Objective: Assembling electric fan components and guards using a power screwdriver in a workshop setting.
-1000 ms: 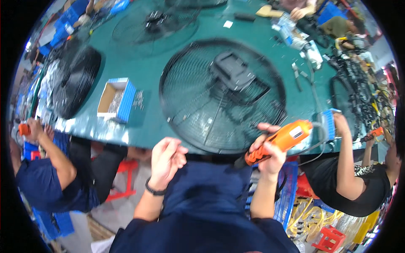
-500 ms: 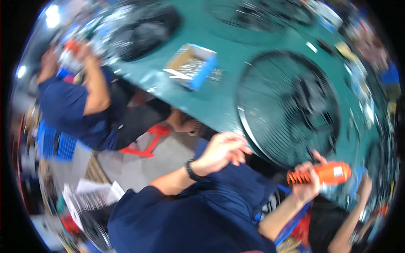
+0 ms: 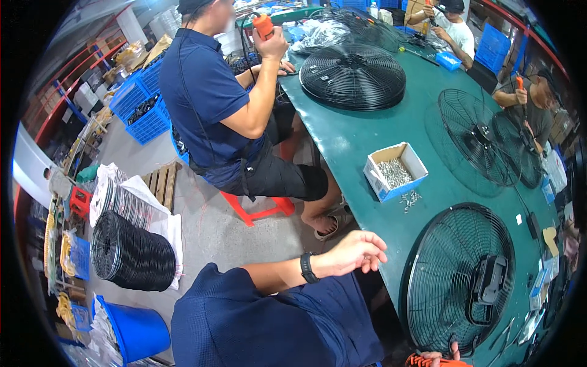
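My left hand [image 3: 354, 252] hangs in the air just off the table's near edge, with a black band on its wrist. It holds nothing, and its fingers are loosely bent and apart. At the bottom edge of the picture my right hand [image 3: 436, 355] is wrapped round an orange electric screwdriver [image 3: 454, 363], mostly cut off by the frame. Just beyond that hand a round black fan guard [image 3: 449, 257] lies on the green table [image 3: 345, 137], a dark motor housing [image 3: 489, 280] fixed on it. A small box of screws [image 3: 394, 173] stands farther off, loose screws [image 3: 410, 200] beside it.
A co-worker [image 3: 214, 104] sits at the left table side, raising another orange screwdriver [image 3: 263, 26]. Stacked fan guards [image 3: 353, 76] lie in front of that person. More guards [image 3: 480, 136] and two people sit across. Wire spools [image 3: 137, 251] and a blue bin [image 3: 142, 330] stand at left.
The view has swung left, so the fan guard and my right hand with the screwdriver now sit lower in the picture. My left hand is still empty. The co-worker's screwdriver is raised.
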The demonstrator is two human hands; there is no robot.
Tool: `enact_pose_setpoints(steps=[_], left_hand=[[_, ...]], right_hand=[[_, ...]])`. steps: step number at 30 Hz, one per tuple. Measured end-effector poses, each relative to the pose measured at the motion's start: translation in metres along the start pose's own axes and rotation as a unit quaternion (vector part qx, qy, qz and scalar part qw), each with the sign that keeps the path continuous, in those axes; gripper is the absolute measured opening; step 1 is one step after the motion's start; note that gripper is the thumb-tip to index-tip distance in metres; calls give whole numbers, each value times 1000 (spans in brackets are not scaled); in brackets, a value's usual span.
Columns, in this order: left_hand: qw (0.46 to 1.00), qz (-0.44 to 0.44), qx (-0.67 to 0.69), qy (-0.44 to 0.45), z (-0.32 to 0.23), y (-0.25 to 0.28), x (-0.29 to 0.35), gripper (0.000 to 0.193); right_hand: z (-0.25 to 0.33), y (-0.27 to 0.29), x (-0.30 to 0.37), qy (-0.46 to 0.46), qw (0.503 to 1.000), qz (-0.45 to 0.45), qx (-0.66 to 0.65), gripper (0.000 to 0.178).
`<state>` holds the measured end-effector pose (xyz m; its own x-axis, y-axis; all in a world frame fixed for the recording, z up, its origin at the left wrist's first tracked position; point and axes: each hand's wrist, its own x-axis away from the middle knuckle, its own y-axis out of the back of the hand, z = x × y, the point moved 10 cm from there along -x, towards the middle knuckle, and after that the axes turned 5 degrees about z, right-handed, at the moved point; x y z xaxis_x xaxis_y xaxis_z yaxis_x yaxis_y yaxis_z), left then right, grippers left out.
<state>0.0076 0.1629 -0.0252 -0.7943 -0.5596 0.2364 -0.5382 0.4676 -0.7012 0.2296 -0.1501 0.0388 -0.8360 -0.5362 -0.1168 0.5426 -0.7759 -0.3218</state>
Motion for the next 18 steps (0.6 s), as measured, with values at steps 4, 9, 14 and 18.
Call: enact_pose_setpoints(steps=[4, 9, 14, 18], left_hand=[[993, -70, 12, -92, -56, 44, 8, 12], [975, -117, 24, -188, -109, 82, 18, 12], [938, -194, 0, -286, -175, 123, 54, 16], [915, -222, -35, -335, -209, 110, 65, 39]], right_hand=[[0, -8, 2, 25, 999, -18, -19, 62], [12, -15, 8, 10, 999, -36, -31, 61], [10, -16, 3, -2, 999, -33, -33, 61], [8, -14, 2, -6, 998, -56, -19, 61]])
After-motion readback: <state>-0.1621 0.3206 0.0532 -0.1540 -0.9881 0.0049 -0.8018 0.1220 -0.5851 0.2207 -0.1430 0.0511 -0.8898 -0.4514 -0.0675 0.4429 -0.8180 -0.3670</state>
